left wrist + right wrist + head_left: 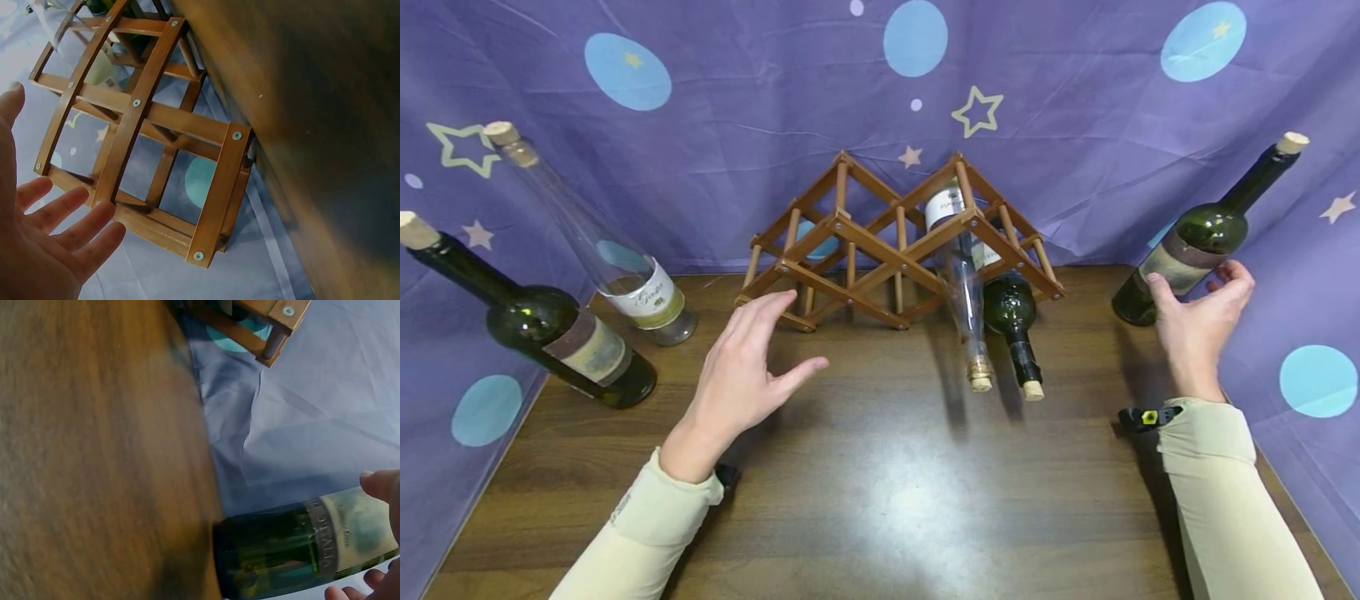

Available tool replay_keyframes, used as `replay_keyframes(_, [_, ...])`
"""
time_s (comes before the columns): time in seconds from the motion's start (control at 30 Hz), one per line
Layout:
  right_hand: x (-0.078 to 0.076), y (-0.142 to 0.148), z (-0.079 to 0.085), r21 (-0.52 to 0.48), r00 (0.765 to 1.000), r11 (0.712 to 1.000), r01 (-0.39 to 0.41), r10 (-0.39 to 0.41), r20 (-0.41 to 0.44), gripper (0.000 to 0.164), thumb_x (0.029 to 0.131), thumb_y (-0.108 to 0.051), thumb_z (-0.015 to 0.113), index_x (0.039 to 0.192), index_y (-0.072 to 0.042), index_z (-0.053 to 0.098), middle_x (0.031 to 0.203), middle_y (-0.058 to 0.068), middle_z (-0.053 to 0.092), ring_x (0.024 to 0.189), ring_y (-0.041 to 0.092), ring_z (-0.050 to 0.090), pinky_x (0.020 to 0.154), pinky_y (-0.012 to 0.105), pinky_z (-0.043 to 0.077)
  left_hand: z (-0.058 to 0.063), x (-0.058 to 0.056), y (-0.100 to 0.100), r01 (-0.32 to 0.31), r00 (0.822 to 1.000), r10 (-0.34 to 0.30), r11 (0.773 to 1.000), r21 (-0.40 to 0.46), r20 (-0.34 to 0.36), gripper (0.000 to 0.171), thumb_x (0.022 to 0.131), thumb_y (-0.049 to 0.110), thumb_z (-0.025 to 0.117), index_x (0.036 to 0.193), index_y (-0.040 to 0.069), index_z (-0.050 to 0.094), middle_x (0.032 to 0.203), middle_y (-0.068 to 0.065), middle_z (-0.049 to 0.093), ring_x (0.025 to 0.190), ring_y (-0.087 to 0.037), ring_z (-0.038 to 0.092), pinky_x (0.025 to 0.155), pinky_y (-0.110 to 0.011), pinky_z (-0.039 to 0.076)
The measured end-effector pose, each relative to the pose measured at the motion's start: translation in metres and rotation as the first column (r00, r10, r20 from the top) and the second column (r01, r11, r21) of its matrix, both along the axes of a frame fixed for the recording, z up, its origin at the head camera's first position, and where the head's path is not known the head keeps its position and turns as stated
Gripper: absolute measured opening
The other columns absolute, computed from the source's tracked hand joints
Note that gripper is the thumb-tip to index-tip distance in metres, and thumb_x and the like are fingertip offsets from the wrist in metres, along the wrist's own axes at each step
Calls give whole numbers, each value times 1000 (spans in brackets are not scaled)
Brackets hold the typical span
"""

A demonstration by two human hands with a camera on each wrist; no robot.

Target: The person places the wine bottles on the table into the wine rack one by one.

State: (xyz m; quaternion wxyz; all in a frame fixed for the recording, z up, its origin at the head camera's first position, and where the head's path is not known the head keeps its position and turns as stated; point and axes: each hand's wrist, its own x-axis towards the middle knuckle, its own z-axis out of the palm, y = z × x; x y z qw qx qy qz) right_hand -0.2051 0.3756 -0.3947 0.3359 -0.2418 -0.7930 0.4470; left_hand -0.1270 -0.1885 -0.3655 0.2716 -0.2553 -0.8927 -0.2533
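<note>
At the right, my right hand point(1202, 321) is round the label of a green wine bottle point(1206, 229), thumb on one side and fingers curved on the other. The corked bottle stands upright on the table; its label also shows in the right wrist view point(359, 528). My left hand point(737, 358) is empty, fingers spread, in front of the left end of a wooden wine rack point(865, 229). A clear bottle point(962, 292) and a dark green bottle point(1011, 312) lie in the rack's right part, corked necks tilted down toward the front.
On the left of the table point(880, 467) stand a corked green wine bottle point(572, 342) and a clear corked bottle point(643, 292). Behind the rack and at both sides hangs a purple curtain point(760, 108) with stars and dots.
</note>
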Motion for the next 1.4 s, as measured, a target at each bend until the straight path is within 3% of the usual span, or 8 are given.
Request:
replay_keyframes(0.3, [-9,9,-10,-49,996,997,-58,61,62,88,88,-31,83,158,-20,32,157,2,42,138,11,43,114,19,32,-8,6,1,40,997,-36,998,-56,65,96,83,52,87,158,7,48,153,-17,55,137,-37,54,111,-57,46])
replay_keyframes(0.5, [-12,13,-15,-56,987,996,-63,70,144,88,89,-36,82,159,-21,31,158,6,47,139,12,45,116,22,32,-10,6,0,49,997,-46,997,-61,61,95,83,51,88,159,10,47,153,-16,55,138,-35,54,111,-57,46])
replay_keyframes(0.9, [-9,14,-17,-36,981,998,-60,66,180,86,88,-40,82,157,-23,35,154,5,51,136,16,51,110,22,38,-10,8,0,56,997,-53,997,-61,58,96,83,50,89,159,10,47,152,-17,56,137,-35,54,110,-56,47])
replay_keyframes(1.17, [-5,10,-13,-2,983,998,-62,62,172,86,86,-40,84,156,-22,37,152,7,55,134,15,54,109,21,40,-6,9,-2,40,998,-38,998,-47,51,94,82,50,89,157,8,49,151,-17,56,137,-35,54,112,-55,46])
replay_keyframes(1.4, [0,3,-4,46,993,996,-76,71,98,86,84,-38,86,155,-24,40,148,7,57,131,15,56,109,23,43,-1,9,-6,38,999,-37,999,-33,39,94,83,51,87,158,9,49,152,-16,56,137,-36,54,113,-55,44])
